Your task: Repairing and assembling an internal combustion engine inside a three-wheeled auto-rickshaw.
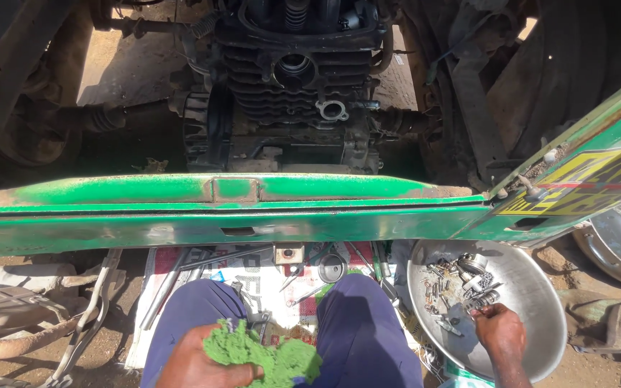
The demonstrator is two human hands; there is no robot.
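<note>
Fingers of the left hand (194, 365) are clenched around a green rag (264, 356), held over the lap. Small metal parts (461, 287), possibly bolts, are being pinched by the right hand (499, 329) inside 1 steel bowl (540, 302). Tools (203, 269) are laid on printed paper below a green vehicle panel (224, 212).

Your left hand (194, 363) grips a fuzzy, matt green cloth rag (259, 355). Your right hand (499, 330) reaches into a smooth, shiny steel bowl (533, 294) of small, greasy metal parts (461, 284). The green body panel (217, 208) ahead is painted metal, glossy but scuffed and rusty at its top edge. The engine block (292, 93) looks like dull, grimy cast metal. Printed paper (267, 276) lies on the dusty ground.
</note>
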